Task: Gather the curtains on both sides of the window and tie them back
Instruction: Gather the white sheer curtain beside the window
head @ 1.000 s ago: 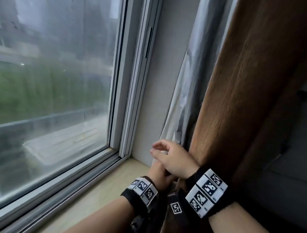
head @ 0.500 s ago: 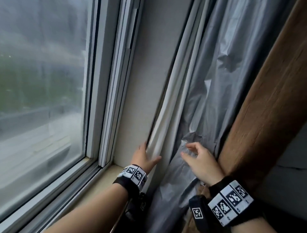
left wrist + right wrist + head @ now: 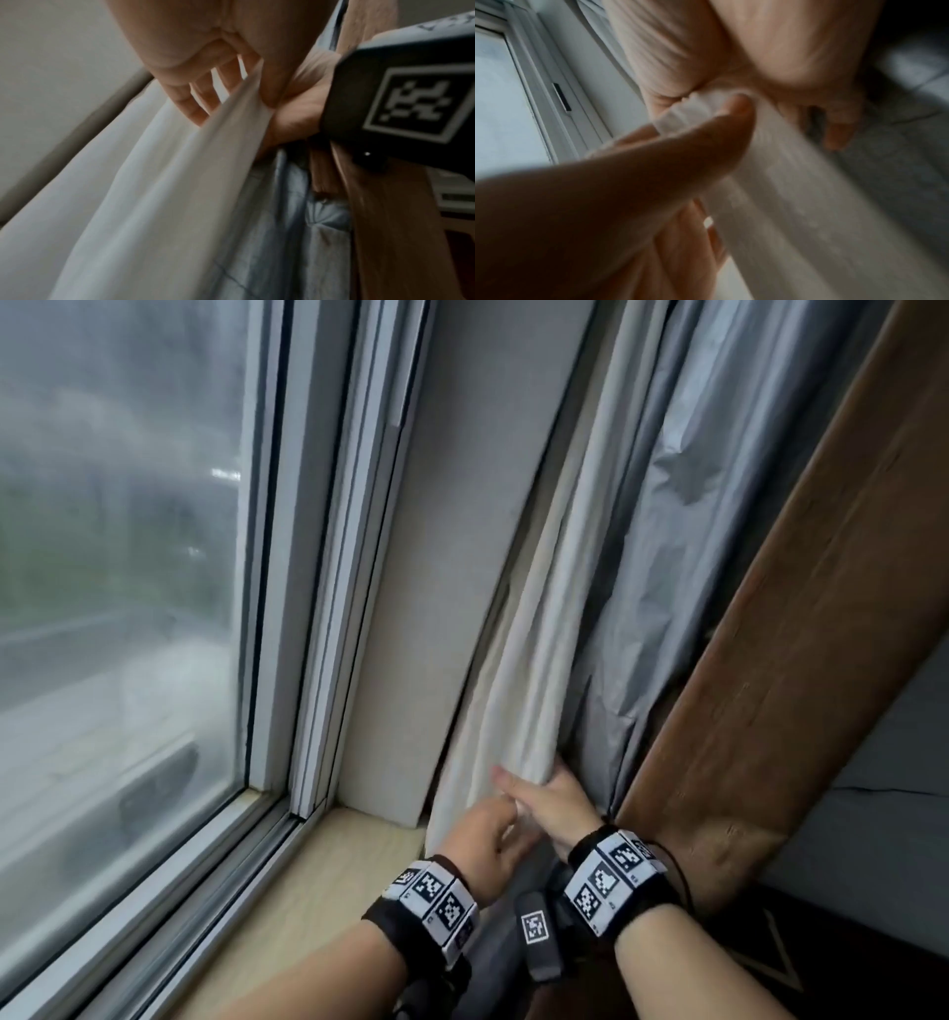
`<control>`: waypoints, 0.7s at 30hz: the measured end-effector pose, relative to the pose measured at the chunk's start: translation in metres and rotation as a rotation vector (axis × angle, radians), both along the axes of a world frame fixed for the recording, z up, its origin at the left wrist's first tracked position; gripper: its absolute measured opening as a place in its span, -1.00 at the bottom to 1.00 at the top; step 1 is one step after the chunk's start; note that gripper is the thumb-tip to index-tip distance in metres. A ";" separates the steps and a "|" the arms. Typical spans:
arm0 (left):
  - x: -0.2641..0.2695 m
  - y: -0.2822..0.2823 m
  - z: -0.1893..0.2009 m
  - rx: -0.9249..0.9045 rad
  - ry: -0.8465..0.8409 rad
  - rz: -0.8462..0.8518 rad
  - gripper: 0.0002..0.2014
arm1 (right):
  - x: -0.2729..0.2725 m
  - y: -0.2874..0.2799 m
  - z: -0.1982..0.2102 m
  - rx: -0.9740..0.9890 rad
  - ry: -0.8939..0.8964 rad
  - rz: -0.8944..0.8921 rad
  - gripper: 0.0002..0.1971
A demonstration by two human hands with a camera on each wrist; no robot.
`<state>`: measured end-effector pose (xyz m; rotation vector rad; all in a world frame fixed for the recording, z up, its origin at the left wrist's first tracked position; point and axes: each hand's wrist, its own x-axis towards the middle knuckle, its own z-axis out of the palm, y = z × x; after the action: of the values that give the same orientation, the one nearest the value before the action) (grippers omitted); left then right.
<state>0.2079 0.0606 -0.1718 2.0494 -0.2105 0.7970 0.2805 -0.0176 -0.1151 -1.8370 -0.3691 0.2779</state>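
On the window's right side hang a white sheer curtain (image 3: pixel 534 670), a grey lining curtain (image 3: pixel 688 567) and a brown outer curtain (image 3: pixel 801 660). Both hands meet low on the sheer, just above the sill. My right hand (image 3: pixel 531 780) has a gathered bunch of the sheer (image 3: pixel 693 111) held in the crook of thumb and fingers. My left hand (image 3: pixel 506 821) comes in from the left, and the left wrist view shows the sheer's edge (image 3: pixel 231 113) pinched between its thumb and fingers. No tie-back is in view.
The window pane (image 3: pixel 118 608) and its white frame (image 3: pixel 318 608) fill the left. A light wooden sill (image 3: pixel 328 891) runs below my forearms. A pale wall reveal (image 3: pixel 462 557) stands between frame and sheer. Dark furniture (image 3: pixel 847 942) sits at the lower right.
My left hand left the sheer's wall-side edge and moved right. My right hand came off the grey lining and moved left. Both now hold the sheer together.
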 end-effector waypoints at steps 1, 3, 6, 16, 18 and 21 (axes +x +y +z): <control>-0.001 0.003 -0.002 0.022 0.013 -0.035 -0.82 | 0.001 0.003 -0.001 0.001 -0.003 -0.018 -0.58; -0.001 0.011 -0.010 -0.007 0.046 -0.044 -0.86 | 0.005 0.006 0.000 -0.014 -0.046 -0.103 -0.86; 0.006 0.028 -0.017 -0.230 0.115 0.202 -0.93 | 0.022 -0.002 -0.005 -0.028 -0.126 -0.212 -0.93; 0.073 0.042 -0.010 -0.425 0.574 0.228 0.08 | 0.016 -0.055 0.009 0.200 -0.261 -0.228 -0.89; 0.081 0.037 -0.005 -0.500 0.525 0.216 -0.23 | 0.016 -0.062 0.002 0.150 -0.309 -0.138 -0.69; 0.080 0.028 0.006 -0.405 0.471 0.309 -0.75 | 0.025 -0.067 -0.002 -0.075 -0.366 -0.138 -0.59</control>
<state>0.2879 0.0884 -0.1663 1.8340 0.5030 0.4645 0.3053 -0.0841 -0.1170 -1.9782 -0.4862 -0.1446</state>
